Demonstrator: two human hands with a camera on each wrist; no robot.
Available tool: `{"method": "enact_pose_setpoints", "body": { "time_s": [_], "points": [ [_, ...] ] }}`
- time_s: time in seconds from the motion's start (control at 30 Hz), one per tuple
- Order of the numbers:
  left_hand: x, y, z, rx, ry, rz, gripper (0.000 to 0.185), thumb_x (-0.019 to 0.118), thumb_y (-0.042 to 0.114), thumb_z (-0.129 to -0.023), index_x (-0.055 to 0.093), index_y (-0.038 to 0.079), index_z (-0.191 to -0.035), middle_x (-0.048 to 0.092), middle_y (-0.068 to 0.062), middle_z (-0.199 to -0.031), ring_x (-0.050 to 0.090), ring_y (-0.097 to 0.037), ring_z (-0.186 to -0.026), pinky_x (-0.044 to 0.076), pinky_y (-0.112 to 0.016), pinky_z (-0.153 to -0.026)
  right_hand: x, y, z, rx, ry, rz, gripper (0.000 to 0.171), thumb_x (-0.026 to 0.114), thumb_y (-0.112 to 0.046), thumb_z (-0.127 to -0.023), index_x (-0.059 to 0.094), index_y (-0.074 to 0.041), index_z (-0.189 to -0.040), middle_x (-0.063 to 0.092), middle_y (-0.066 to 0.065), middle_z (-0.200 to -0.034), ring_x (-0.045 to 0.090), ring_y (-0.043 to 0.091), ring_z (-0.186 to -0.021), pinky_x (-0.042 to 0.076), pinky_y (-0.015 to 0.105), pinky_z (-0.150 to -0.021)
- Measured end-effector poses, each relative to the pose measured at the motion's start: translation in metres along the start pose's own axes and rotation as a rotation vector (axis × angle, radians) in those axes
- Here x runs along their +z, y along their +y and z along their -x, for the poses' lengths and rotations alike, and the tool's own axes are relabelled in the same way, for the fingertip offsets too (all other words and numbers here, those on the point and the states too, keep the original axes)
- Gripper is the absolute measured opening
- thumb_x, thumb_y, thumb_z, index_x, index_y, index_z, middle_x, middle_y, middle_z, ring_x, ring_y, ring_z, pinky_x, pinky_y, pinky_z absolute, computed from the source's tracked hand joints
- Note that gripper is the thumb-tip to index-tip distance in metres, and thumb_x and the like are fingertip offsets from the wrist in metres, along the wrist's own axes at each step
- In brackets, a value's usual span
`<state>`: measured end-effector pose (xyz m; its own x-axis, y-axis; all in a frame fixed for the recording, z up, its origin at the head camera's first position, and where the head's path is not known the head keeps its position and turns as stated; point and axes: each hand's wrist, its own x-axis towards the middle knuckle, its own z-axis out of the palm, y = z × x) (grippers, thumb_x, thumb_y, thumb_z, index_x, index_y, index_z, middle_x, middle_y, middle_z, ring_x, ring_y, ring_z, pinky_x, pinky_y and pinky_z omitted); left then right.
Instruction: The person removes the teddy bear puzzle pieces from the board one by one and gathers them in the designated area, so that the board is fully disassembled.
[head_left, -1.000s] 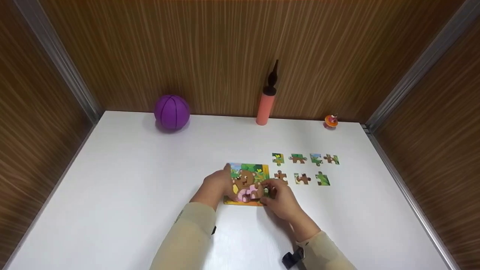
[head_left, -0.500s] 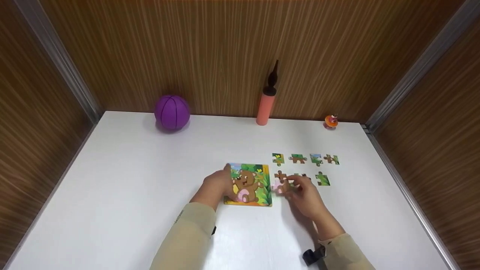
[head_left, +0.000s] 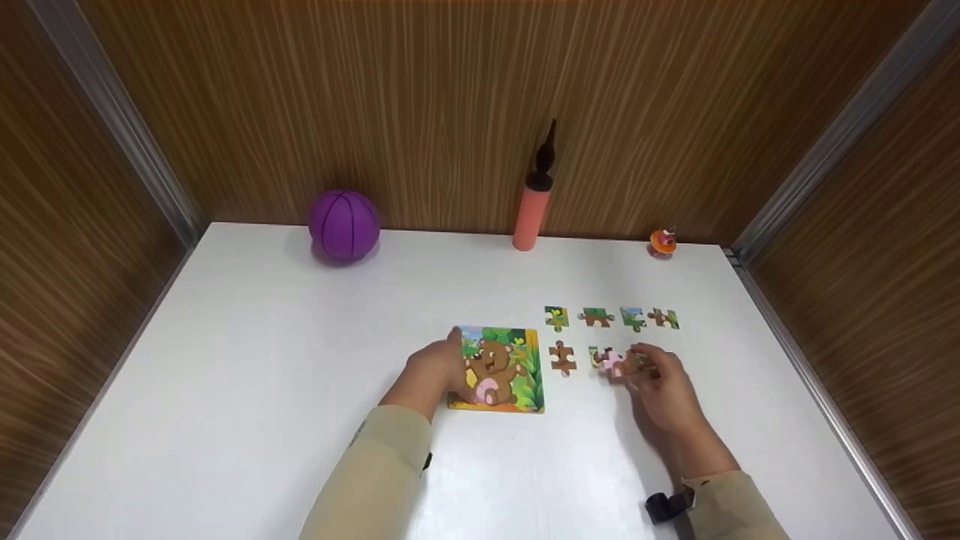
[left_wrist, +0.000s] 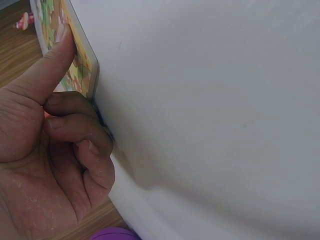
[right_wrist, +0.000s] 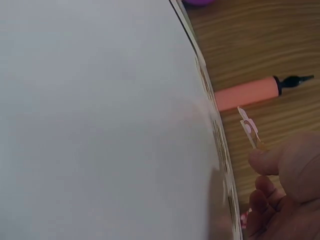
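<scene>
Both hands are at work near the table's (head_left: 262,360) middle. Left hand (head_left: 433,369) rests at the left edge of the puzzle board (head_left: 501,369), thumb laid flat on its face and the other fingers curled against its side, as the left wrist view shows (left_wrist: 55,125); that hold looks meant to keep the board from sliding. Right hand (head_left: 664,386) pinches a pink piece (head_left: 613,363) between thumb and fingertips, over the nearer row of loose pieces (head_left: 562,357), to the right of the board. From the right wrist view the piece (right_wrist: 248,128) stands nearly on edge in that pinch, lifted clear of the tabletop, though whether it touches a neighbouring piece cannot be told.

A farther row of four pieces (head_left: 596,318) lies in a tidy line, spaced apart, likely so that each picture can be read. Along the far edge, against the wooden wall, stand a purple ball (head_left: 343,224) toward the left, an orange pump (head_left: 529,214) upright near the middle and a small toy (head_left: 662,242) by the far right corner, all well away from the hands.
</scene>
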<state>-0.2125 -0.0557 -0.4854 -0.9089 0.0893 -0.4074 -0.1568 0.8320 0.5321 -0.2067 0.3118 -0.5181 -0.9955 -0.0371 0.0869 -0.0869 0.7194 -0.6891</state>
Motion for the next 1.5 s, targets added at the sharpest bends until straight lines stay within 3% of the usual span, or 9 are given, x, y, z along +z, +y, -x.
{"method": "enact_pose_setpoints", "body": {
  "time_s": [0.37, 0.67, 0.93, 1.27, 1.5],
  "points": [
    [-0.001, 0.001, 0.001, 0.001, 0.007, 0.001, 0.124, 0.1, 0.027, -0.075, 0.021, 0.003, -0.168, 0.051, -0.024, -0.157, 0.048, -0.039, -0.146, 0.039, -0.049, -0.12, -0.024, 0.025, -0.01, 0.135, -0.019, 0.036, 0.048, 0.056, -0.01, -0.11, 0.044, -0.004, -0.155, 0.046, 0.029, -0.138, 0.052, 0.045, -0.121, 0.049, 0.057, -0.1],
    [-0.001, 0.0, 0.0, -0.004, -0.013, 0.001, 0.125, 0.098, 0.03, -0.077, 0.018, 0.004, -0.169, 0.047, -0.022, -0.16, 0.044, -0.037, -0.148, 0.037, -0.047, -0.121, -0.046, 0.052, -0.02, 0.209, -0.007, 0.044, 0.054, 0.051, -0.006, -0.11, 0.035, -0.001, -0.161, 0.042, 0.037, -0.144, 0.049, 0.055, -0.133, 0.044, 0.065, -0.109],
    [0.0, -0.001, -0.002, 0.007, -0.016, -0.031, 0.127, 0.099, 0.031, -0.076, 0.017, 0.004, -0.169, 0.049, -0.023, -0.158, 0.046, -0.037, -0.147, 0.039, -0.048, -0.12, -0.058, 0.07, -0.026, 0.217, -0.008, 0.075, 0.052, 0.045, -0.02, -0.114, 0.034, 0.003, -0.16, 0.048, 0.038, -0.14, 0.051, 0.052, -0.129, 0.044, 0.064, -0.106],
    [0.001, -0.001, -0.003, 0.005, 0.001, 0.003, 0.126, 0.099, 0.027, -0.075, 0.019, 0.003, -0.169, 0.05, -0.023, -0.158, 0.047, -0.038, -0.146, 0.039, -0.048, -0.12, -0.063, 0.071, -0.035, 0.256, -0.054, 0.096, 0.062, 0.039, -0.041, -0.115, 0.036, 0.003, -0.159, 0.044, 0.041, -0.145, 0.047, 0.055, -0.135, 0.037, 0.067, -0.114],
    [0.001, -0.002, -0.002, 0.003, 0.006, 0.004, 0.126, 0.1, 0.027, -0.075, 0.019, 0.004, -0.169, 0.049, -0.023, -0.158, 0.047, -0.038, -0.147, 0.039, -0.048, -0.12, -0.064, 0.07, -0.038, 0.258, -0.088, 0.106, 0.062, 0.037, -0.04, -0.116, 0.037, 0.007, -0.157, 0.039, 0.043, -0.149, 0.044, 0.057, -0.138, 0.036, 0.067, -0.115]
  ]
}}
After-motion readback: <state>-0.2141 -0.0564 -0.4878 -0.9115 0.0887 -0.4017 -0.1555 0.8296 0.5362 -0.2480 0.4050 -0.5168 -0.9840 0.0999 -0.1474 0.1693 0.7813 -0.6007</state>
